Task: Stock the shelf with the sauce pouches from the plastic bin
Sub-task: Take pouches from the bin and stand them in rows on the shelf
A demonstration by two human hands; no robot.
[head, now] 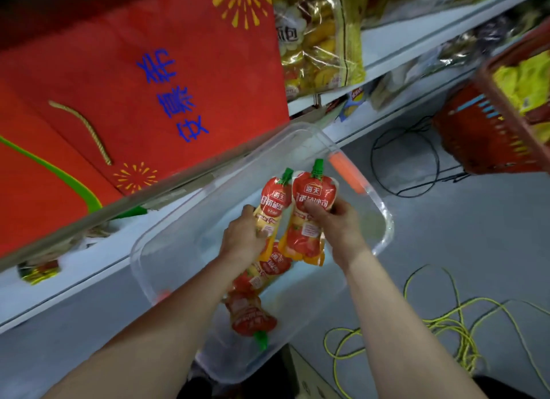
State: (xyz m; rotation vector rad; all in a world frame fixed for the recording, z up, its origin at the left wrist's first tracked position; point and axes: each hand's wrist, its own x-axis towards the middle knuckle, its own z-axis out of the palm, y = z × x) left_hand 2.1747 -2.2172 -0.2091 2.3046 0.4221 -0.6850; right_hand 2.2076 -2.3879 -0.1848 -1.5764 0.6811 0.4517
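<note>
head view: left hand (pixel 242 238) grips one sauce pouch (pixel 271 208); right hand (pixel 334 224) grips a second pouch (pixel 309 217), both held upright above the clear plastic bin (pixel 384 220). two more pouches (pixel 253 294) lie inside it, beside the shelf (pixel 89 276).

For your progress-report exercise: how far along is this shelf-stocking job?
Done: no pouch shows on the shelf. In hand: the left hand grips the left pouch, the right hand the right pouch, both above the plastic bin. Left: a third pouch and a fourth pouch lying in the bin.
</note>
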